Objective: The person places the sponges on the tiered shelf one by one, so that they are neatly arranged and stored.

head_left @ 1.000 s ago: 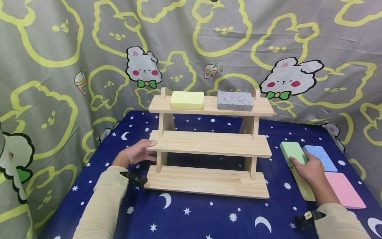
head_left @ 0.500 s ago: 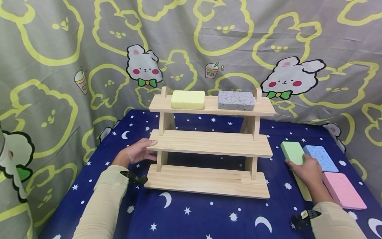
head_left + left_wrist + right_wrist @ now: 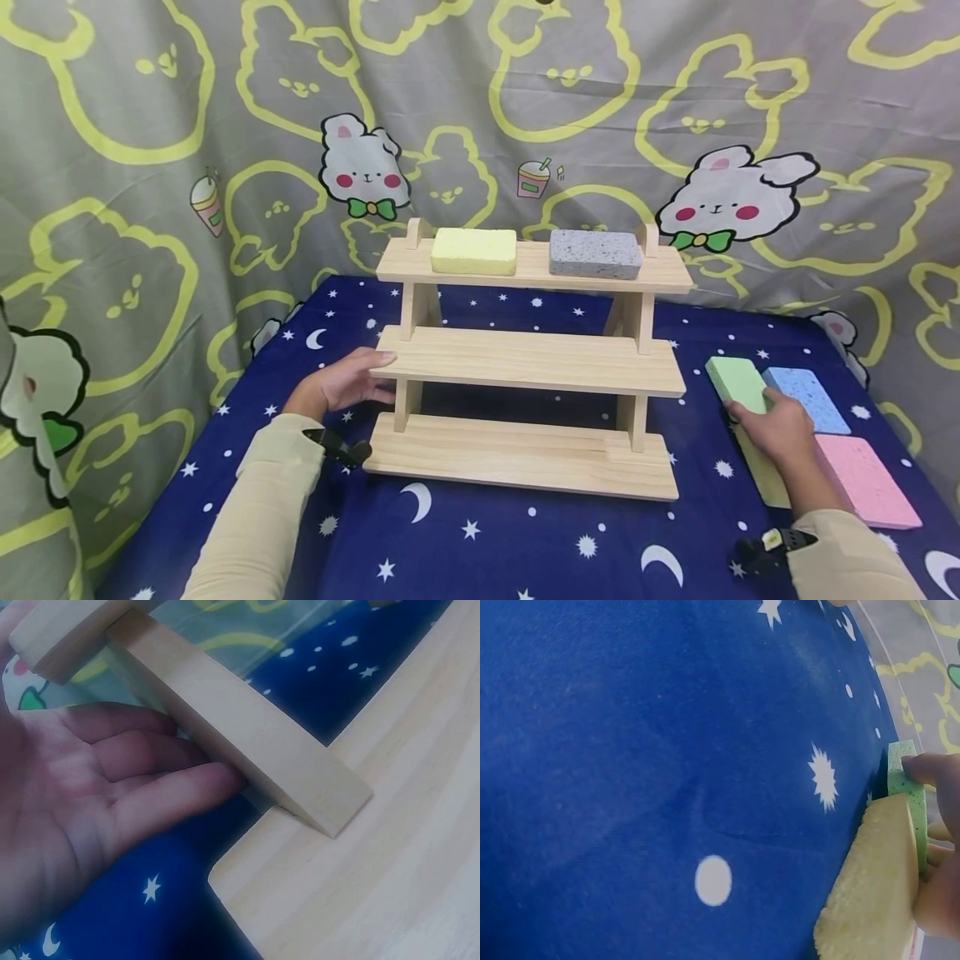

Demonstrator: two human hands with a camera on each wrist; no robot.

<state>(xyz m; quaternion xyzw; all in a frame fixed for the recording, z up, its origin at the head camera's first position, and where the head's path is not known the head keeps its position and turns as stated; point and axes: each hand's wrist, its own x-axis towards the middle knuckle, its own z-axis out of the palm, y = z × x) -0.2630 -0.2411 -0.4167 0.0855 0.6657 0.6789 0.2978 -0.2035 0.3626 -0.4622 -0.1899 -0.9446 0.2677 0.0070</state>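
Note:
My left hand (image 3: 341, 385) holds the left end of a three-tier wooden display rack (image 3: 525, 360), thumb on the middle shelf and fingers below it. In the left wrist view those fingers lie against an upright (image 3: 240, 727). At the right, my right hand (image 3: 780, 425) grips a light green sponge (image 3: 738, 382) across its width, thumb on its left side. A pale yellow sponge (image 3: 765, 475) lies just in front of it, partly hidden by the hand. The right wrist view shows the thumb on the green sponge (image 3: 904, 769) beyond the yellow one (image 3: 877, 885).
On the top shelf sit a yellow sponge (image 3: 474, 252) and a grey speckled sponge (image 3: 595, 254). A blue sponge (image 3: 808, 400) and a pink sponge (image 3: 870, 483) lie right of my right hand on the dark blue cloth (image 3: 555, 558). A patterned curtain (image 3: 450, 92) stands behind.
My right hand has shifted a little about the green sponge, its thumb lower along the side than a second ago. The left hand and the rack stay in place.

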